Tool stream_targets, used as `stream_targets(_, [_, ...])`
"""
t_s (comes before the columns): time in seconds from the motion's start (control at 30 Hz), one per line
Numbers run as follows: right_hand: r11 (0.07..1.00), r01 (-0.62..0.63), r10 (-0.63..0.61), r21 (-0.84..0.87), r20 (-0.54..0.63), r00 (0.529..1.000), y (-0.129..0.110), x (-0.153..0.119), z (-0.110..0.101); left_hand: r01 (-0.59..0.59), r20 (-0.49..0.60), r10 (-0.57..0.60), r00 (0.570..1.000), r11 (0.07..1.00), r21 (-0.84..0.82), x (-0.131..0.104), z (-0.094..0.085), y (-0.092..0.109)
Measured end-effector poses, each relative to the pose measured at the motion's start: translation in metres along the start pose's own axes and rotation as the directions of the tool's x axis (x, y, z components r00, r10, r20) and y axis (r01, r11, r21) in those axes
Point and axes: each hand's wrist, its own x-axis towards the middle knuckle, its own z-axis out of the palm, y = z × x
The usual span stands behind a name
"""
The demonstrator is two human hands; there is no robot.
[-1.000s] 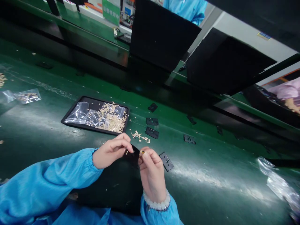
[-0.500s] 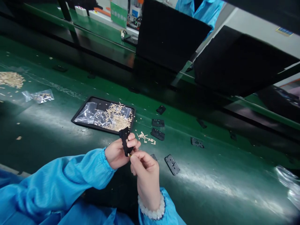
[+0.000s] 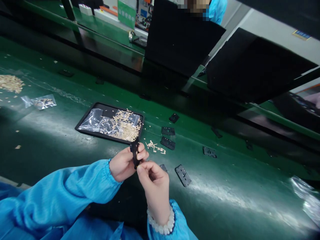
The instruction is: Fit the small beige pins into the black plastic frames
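Note:
My left hand (image 3: 124,164) is closed round a black plastic part (image 3: 135,154), held nearly on edge above the bench. My right hand (image 3: 155,178), with a pale bead bracelet at its wrist, pinches thumb and forefinger at the part's lower end; whatever lies between those fingertips is too small or hidden to make out. Just beyond the hands stands a black tray (image 3: 86,131) holding clear plastic bags and a heap of small beige pieces (image 3: 128,128). More beige pieces (image 3: 155,146) lie loose to the right of the tray.
Several flat black plates rest on the green bench (image 3: 237,193), the nearest black plate (image 3: 183,175) right of my right hand. At left are a beige pile (image 3: 11,83) and a clear bag (image 3: 45,102). Dark panels (image 3: 180,40) stand across the bench, a person in blue behind them.
The black part has turned from showing its broad face to nearly edge-on and sits slightly lower. My right hand's fingertips have shifted slightly left, still at its lower end.

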Motion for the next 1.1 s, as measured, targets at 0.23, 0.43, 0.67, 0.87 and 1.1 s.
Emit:
stream_targets(0.23, [0.997, 0.024, -0.024, -0.072, -0.001, 1.000, -0.003, -0.001, -0.004, -0.073, -0.130, 0.092, 0.987, 0.987, 0.143, -0.007, 0.005, 0.002])
stream_targets(0.43, [0.987, 0.087, -0.088, -0.135, -0.005, 0.996, -0.007, -0.003, -0.007, -0.155, -0.240, 0.225, 0.944, 0.948, 0.280, -0.012, 0.006, 0.000])
stream_targets(0.67, [0.916, 0.266, -0.290, -0.300, -0.037, 0.956, -0.005, -0.006, -0.008, -0.263, -0.184, 0.418, 0.889, 0.798, 0.543, -0.018, 0.000, -0.002])
stream_targets(0.87, [0.828, 0.379, -0.441, -0.413, -0.061, 0.896, -0.002, -0.010, -0.006, -0.312, -0.119, 0.530, 0.839, 0.649, 0.694, -0.023, -0.008, -0.004])
stream_targets(1.1, [0.711, 0.457, -0.570, -0.535, -0.057, 0.820, 0.000, -0.012, -0.006, -0.333, -0.141, 0.666, 0.733, 0.532, 0.779, -0.031, 0.007, -0.006])
